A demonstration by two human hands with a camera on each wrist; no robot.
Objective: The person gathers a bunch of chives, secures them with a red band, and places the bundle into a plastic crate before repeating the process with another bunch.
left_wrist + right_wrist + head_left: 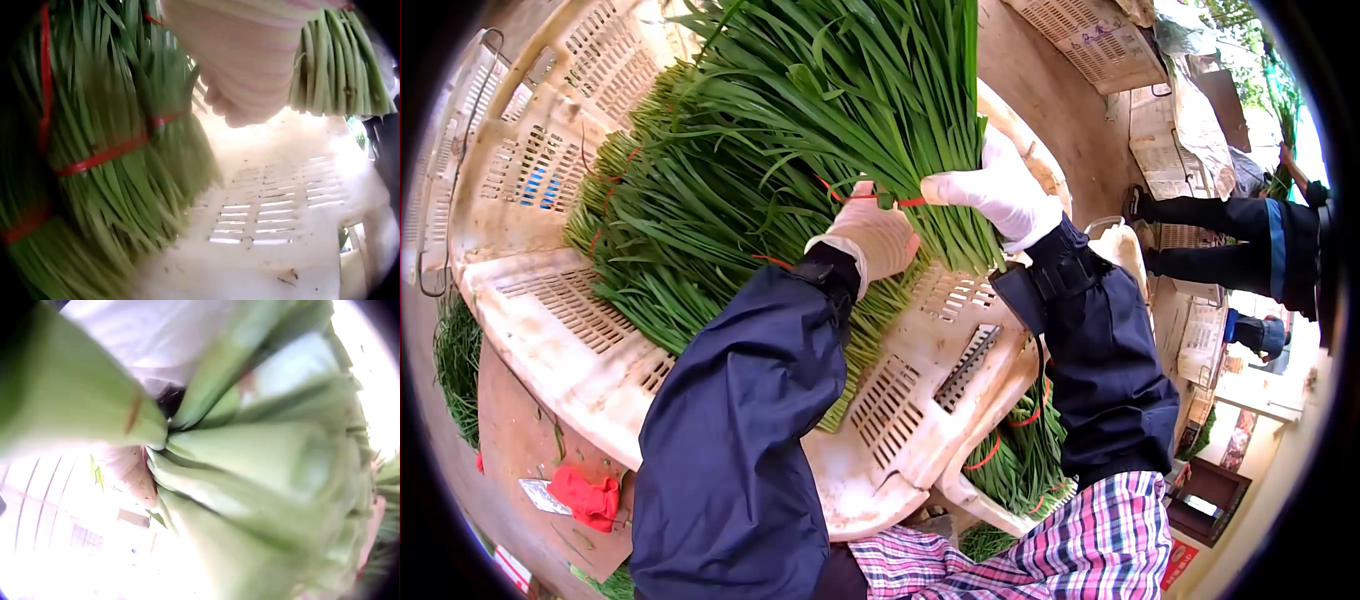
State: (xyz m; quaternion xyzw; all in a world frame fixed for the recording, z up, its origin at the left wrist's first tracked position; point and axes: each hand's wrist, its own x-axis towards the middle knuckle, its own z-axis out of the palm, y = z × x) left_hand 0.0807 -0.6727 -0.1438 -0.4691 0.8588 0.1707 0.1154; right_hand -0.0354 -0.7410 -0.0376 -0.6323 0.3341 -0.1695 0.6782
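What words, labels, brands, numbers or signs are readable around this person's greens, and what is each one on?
No text is readable.
Purple marks on the upper crate: too small to read.
Blue marks on the large basket: broken up by slots, unreadable.
Red sign, lower right of the head view: too small to read.
Wrist views: no lettering visible.

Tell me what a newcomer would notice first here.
Likely the large green bunch at the head view's top middle, gripped by the gloved right hand, with the left hand at its red tie. More bundles lie left of it in a pale slotted basket. A crumpled red thing stands out at lower left.
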